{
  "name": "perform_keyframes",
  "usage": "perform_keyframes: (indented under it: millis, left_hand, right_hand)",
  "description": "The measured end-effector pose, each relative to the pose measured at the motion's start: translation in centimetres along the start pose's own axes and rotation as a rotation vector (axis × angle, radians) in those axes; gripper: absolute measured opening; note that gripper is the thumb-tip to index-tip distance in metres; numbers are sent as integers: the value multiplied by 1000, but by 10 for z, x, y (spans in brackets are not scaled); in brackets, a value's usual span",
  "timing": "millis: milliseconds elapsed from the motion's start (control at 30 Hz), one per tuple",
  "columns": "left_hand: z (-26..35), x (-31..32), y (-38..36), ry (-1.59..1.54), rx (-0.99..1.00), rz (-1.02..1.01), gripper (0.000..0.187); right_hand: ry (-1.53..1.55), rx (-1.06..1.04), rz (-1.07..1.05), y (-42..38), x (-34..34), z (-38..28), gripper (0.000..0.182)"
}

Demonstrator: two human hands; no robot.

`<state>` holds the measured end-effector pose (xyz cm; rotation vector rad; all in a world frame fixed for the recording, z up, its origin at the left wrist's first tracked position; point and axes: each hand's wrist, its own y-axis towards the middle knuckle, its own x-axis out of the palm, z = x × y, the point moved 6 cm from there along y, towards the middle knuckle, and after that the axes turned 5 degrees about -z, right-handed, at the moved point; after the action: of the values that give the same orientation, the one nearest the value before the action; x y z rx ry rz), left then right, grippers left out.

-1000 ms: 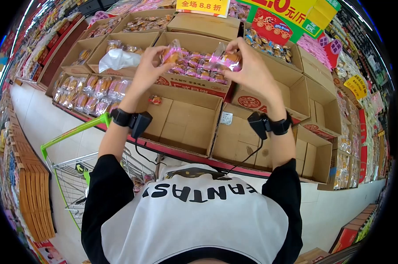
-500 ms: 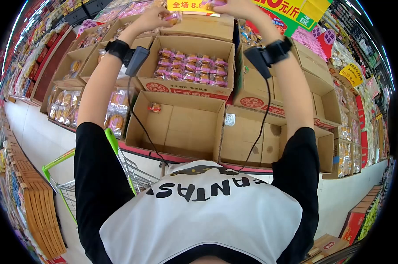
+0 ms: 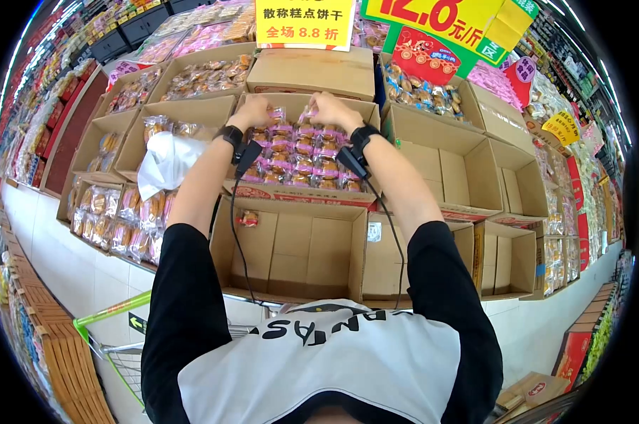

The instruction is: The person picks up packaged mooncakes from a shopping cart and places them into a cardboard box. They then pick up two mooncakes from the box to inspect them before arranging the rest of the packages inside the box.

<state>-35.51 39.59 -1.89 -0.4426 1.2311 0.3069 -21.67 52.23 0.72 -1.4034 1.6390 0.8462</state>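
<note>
My left hand [image 3: 256, 112] is at the back left of an open cardboard box [image 3: 298, 194], its fingers closed around a wrapped mooncake [image 3: 278, 114] in clear and pink film. Level with it, my right hand [image 3: 333, 111] pinches another wrapped mooncake [image 3: 308, 115] above the back of the same box. Below both hands, rows of wrapped mooncakes [image 3: 304, 147] fill the box. Part of each held packet is hidden by the fingers. Black straps with cabled devices sit on both wrists.
Nearer my body, a cardboard box [image 3: 291, 272] holds one small red packet [image 3: 248, 218]. A white plastic bag [image 3: 167, 161] lies over goods at left. A yellow price sign [image 3: 304, 25] stands behind. The green-handled cart [image 3: 114, 307] is at lower left.
Both hands have come down and towards me from near the price sign to the back of the mooncake box, each still with a packet. The view has shifted too.
</note>
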Motion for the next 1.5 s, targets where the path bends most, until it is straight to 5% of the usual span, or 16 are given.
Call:
perform_keyframes:
  millis: [67,633,1033,1500]
  left_hand:
    - [6,13,7,106,104,37,43]
    - [7,65,30,120,39,134,26]
    - [9,70,33,103,142,232,38]
    - [6,67,29,87,198,193,37]
  right_hand:
    - [-94,-106,46,6,17,5,45]
    - [-301,35,73,28,89,17,37]
    - [-176,-41,291,29,96,25,30]
    - [-122,-45,238,34,94,31,21]
